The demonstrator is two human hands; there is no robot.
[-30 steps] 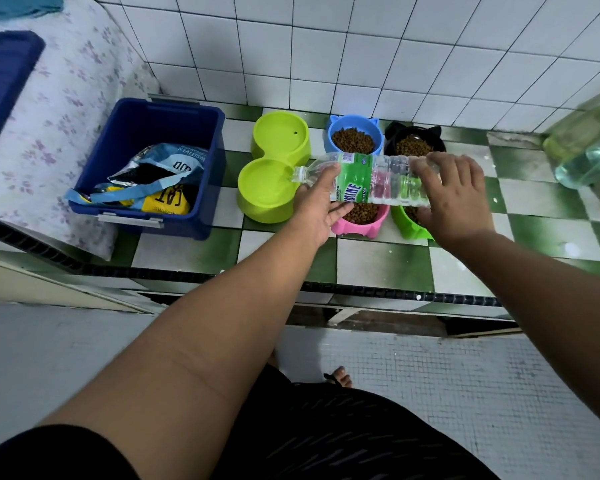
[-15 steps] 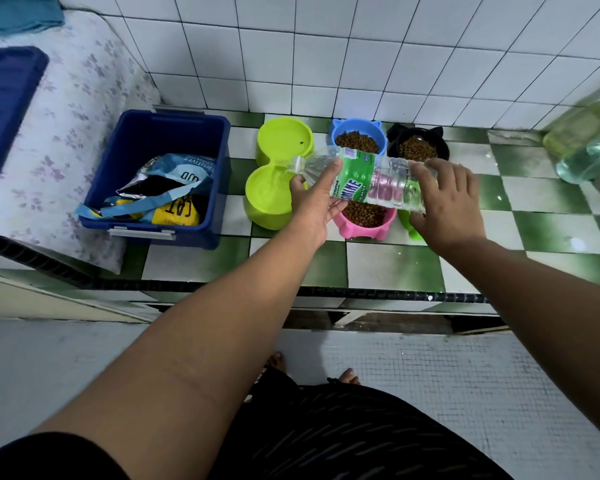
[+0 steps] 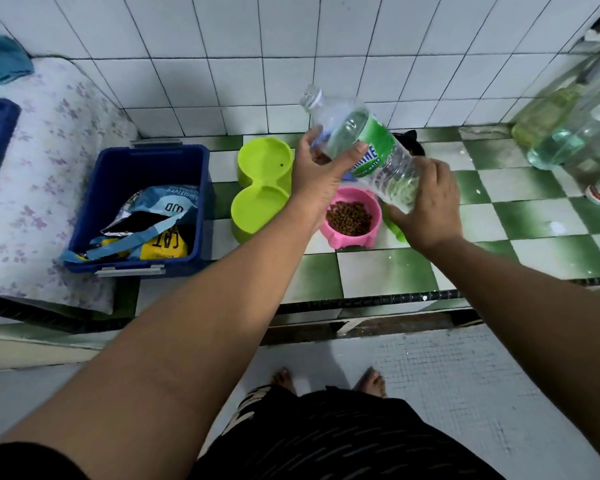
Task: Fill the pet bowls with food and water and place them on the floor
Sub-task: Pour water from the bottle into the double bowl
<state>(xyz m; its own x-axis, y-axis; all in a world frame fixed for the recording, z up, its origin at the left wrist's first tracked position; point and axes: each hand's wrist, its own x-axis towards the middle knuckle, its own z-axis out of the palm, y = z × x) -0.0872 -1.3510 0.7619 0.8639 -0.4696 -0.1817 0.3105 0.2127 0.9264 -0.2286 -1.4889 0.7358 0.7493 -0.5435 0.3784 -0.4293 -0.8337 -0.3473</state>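
We see bare checkered counter (image 3: 378, 271) before the pink bowl (image 3: 350, 218); the blue bin (image 3: 136, 206) blocks the left, glass bottles (image 3: 565, 133) the right

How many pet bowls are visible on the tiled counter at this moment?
4: a lime double bowl beside the blue bin, a pink bowl right of it, a green bowl under the right hand, a black bowl behind the bottle. Others may hide behind the left hand.

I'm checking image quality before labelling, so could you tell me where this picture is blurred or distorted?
Head view: wide-angle bending curves the wall tiles; the large bottles at the right edge are smeared; the water bottle in both hands and the pink bowl stay fairly sharp.
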